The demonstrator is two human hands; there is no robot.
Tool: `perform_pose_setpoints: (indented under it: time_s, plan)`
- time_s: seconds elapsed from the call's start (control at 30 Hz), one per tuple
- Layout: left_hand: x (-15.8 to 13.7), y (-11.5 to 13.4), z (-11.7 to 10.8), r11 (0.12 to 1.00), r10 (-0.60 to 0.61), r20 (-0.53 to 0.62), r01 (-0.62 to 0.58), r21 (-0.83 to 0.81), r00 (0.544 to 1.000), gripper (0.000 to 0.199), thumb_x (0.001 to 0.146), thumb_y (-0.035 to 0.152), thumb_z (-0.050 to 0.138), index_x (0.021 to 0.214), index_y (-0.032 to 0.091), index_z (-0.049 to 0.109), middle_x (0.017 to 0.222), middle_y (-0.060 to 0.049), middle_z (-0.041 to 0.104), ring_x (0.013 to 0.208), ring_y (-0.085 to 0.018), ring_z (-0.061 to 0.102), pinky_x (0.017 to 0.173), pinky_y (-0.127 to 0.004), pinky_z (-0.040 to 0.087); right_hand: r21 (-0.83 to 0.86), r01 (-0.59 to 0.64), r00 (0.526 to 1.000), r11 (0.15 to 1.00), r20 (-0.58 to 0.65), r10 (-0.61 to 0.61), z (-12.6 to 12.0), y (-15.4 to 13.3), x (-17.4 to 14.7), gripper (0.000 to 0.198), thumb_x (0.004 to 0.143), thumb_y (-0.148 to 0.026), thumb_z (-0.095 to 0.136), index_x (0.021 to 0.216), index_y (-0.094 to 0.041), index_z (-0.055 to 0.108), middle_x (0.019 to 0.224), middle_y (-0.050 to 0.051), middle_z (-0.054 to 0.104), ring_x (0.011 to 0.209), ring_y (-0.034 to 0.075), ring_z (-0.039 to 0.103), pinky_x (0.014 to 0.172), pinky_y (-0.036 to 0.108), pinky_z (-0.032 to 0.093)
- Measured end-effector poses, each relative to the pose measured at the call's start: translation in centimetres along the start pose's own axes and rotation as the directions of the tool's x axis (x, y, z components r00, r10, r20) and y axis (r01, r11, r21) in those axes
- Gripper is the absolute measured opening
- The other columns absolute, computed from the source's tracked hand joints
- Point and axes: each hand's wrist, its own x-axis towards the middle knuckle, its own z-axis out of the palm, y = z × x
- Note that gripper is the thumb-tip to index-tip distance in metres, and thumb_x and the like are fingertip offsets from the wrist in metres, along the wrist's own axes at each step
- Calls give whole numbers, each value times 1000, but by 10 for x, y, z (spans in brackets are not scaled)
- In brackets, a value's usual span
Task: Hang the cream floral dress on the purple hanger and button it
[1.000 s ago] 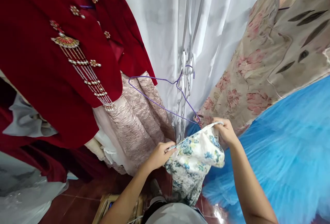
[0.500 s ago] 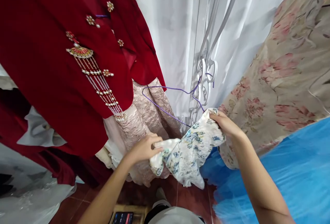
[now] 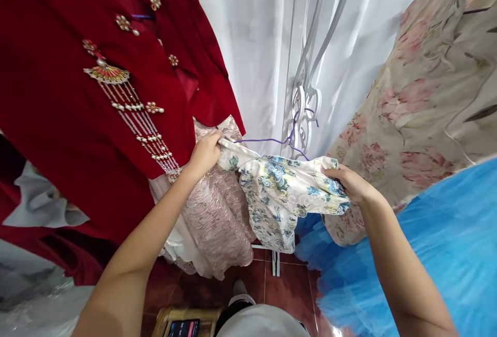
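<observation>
A small white garment (image 3: 277,184) with blue and yellow flowers hangs stretched between my hands. My left hand (image 3: 207,155) pinches its upper left end, in front of the pink brocade skirt. At the opposite end, my right hand (image 3: 350,181) grips the other upper edge, with the thumb on top. A purple wire hanger (image 3: 290,139) runs along the garment's top; both its shoulders are now largely covered by the cloth. The hanger's hook rises beside the white scrolled metal rack (image 3: 301,104).
Close on the left hangs a red velvet jacket (image 3: 186,93) with beaded brooches above the pink brocade skirt (image 3: 217,218). A beige floral dress (image 3: 411,119) and blue tulle (image 3: 438,233) fill the right. A phone (image 3: 184,327) lies on a wooden stool (image 3: 161,322) below.
My left hand has moved up and left, drawing the garment's left end over the hanger's left shoulder. The cloth is now spread wider and more level. My right hand has shifted slightly right.
</observation>
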Motion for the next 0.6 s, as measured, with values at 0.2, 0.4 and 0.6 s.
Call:
perform_pose_setpoints:
  time_s: [0.2, 0.4, 0.6]
  plan:
    - [-1, 45, 21, 894, 83, -22, -84, -440, 996, 42, 89, 13, 53, 130, 20, 51, 137, -10, 59, 116, -19, 62, 99, -33, 51, -159, 281, 936, 946, -174, -307, -3, 12, -11, 37, 72, -44, 76, 100, -20, 68, 86, 3, 70, 74, 19, 63, 64, 27, 49]
    - [-27, 61, 32, 947, -56, -31, 43, -319, 998, 18, 92, 27, 55, 98, 17, 69, 102, -7, 74, 97, -22, 68, 93, -34, 52, -373, 265, 830, 890, -381, -407, -13, 40, -37, 43, 81, -52, 67, 57, -20, 53, 52, -4, 40, 51, 11, 34, 48, 25, 26]
    - [-33, 42, 20, 989, -81, -121, 65, -132, 989, 24, 96, 35, 50, 92, 18, 66, 94, -6, 72, 90, -21, 64, 86, -31, 47, -324, 382, 827, 865, -297, -477, 0, -24, -43, 52, 81, -58, 68, 53, -21, 43, 51, -5, 32, 50, 10, 29, 45, 25, 22]
